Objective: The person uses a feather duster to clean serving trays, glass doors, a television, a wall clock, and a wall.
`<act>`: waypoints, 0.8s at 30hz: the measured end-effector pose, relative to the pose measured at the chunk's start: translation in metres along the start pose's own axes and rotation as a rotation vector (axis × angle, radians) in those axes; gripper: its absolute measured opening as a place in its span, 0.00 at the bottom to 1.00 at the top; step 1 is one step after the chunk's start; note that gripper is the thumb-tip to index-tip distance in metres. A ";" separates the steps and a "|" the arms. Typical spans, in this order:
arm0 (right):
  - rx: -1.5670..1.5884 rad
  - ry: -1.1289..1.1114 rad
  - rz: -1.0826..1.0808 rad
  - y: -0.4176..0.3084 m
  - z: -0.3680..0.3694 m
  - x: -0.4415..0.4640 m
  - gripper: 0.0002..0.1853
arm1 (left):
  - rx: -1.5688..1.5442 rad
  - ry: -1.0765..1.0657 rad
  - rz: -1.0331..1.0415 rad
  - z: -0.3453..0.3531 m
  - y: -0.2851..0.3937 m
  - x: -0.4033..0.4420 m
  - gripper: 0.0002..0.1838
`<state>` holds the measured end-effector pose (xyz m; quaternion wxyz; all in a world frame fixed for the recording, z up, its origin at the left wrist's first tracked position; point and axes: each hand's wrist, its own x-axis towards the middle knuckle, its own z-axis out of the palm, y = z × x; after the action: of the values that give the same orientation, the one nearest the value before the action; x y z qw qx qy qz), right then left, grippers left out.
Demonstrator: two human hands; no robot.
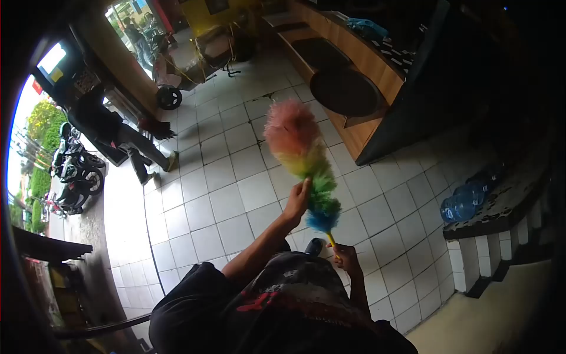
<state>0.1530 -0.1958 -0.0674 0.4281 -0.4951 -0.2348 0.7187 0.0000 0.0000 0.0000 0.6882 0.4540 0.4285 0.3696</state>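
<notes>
in the head view, a person in a dark shirt (pixel 295 295) with a red print stands over a white tiled floor (pixel 236 200), both forearms reaching up from the bottom of the frame. the colourful duster (pixel 292 131) lies slantwise across the centre, its pink, fluffy end at the top and its bands running down through yellow and green to blue. the right hand (pixel 345 258), just below and right of centre, is closed around the yellow handle (pixel 332 241), its fingers curled in. the left hand (pixel 298 199), near the middle of the frame, is partly closed at the edge of the green fibres, thumb and fingers touching them; how firmly it grips cannot be told. below the duster the tip of a dark shoe (pixel 315 246) shows on the tiles. at the upper right stands a wooden counter (pixel 377 50) with a dark round panel (pixel 346 92) on its front. clear blue bottles (pixel 463 203) lie on a dark ledge (pixel 480 227) at the right. at the upper left another person (pixel 103 121) leans forward beside parked motorcycles (pixel 76 171) outside.
</notes>
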 end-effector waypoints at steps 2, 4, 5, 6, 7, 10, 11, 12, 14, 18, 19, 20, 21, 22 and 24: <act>-0.121 0.079 -0.008 -0.012 0.006 -0.001 0.16 | -0.053 0.041 -0.051 -0.011 0.002 -0.002 0.22; -0.108 0.083 0.042 -0.027 -0.005 -0.009 0.16 | -0.146 0.078 -0.131 0.003 -0.005 0.003 0.23; -0.121 0.065 0.032 -0.037 -0.007 0.004 0.17 | -0.148 0.082 -0.160 -0.008 -0.006 0.016 0.23; -0.138 0.052 -0.008 -0.041 -0.008 0.049 0.17 | -0.131 0.091 -0.103 -0.031 0.001 0.050 0.23; -0.142 0.059 -0.016 -0.042 -0.014 0.067 0.17 | -0.134 0.082 -0.097 -0.037 0.006 0.057 0.23; -0.270 0.231 -0.171 -0.054 -0.014 0.105 0.18 | -0.233 0.125 -0.248 -0.061 0.015 0.082 0.22; -0.276 0.242 -0.162 -0.060 -0.016 0.117 0.18 | -0.242 0.119 -0.258 -0.069 0.016 0.091 0.22; -0.355 0.250 -0.211 -0.067 -0.017 0.129 0.18 | -0.223 0.085 -0.250 -0.077 0.016 0.100 0.21; -0.513 0.316 -0.389 -0.084 -0.016 0.155 0.17 | -0.216 0.019 -0.248 -0.096 0.015 0.124 0.18; -0.696 0.411 -0.384 -0.129 -0.005 0.199 0.16 | -0.092 -0.130 -0.255 -0.116 0.028 0.166 0.18; -0.705 0.418 -0.378 -0.134 -0.005 0.210 0.16 | -0.102 -0.136 -0.258 -0.121 0.030 0.176 0.18; -0.692 0.421 -0.360 -0.138 -0.008 0.223 0.16 | -0.076 -0.171 -0.214 -0.125 0.033 0.188 0.18; -0.677 0.425 -0.336 -0.143 -0.007 0.232 0.16 | -0.050 -0.206 -0.175 -0.130 0.034 0.197 0.17; -0.681 0.433 -0.325 -0.147 -0.006 0.237 0.16 | -0.059 -0.211 -0.185 -0.136 0.034 0.207 0.17; -0.626 0.515 -0.308 -0.151 -0.005 0.240 0.15 | -0.032 -0.167 -0.220 -0.146 0.029 0.226 0.17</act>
<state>0.1809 0.0867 -0.0767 0.4041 -0.7234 -0.3982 0.3934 -0.0575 0.2569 -0.0628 0.7651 0.4221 0.4111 0.2596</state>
